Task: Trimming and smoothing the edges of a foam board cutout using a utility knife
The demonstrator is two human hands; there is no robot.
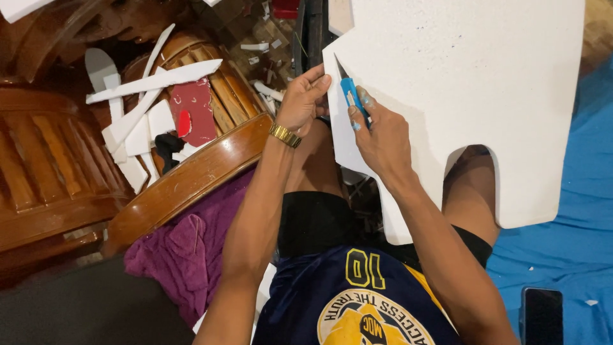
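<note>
**Cutting a big white board**

The biggest thing is the white foam board [472,96]. It is flat, smooth and a bit speckled, with a round notch cut into its bottom edge. It rests over the person's knees and spreads out to the right of and above both sets of fingers.

Left of the fingers is a shiny brown wooden chair [191,172] with slats. White foam strips [153,82] and a red scrap [193,112] lie on it. A soft purple cloth [185,249] hangs below it. A blue cloth [575,211] lies to the right, with a dark phone [541,316] on it.

The left hand [305,99] has a gold watch [285,135] on its wrist. Its fingers are curled tight around the left edge of the board, holding it steady.

The right hand [383,137] has its fingers closed around a small blue cutter knife [352,96]. The knife is long and thin. It points up and a little left, along the board's slanted edge. Its blade tip touches the board just beside the left fingers, so both hands are very close together.
</note>
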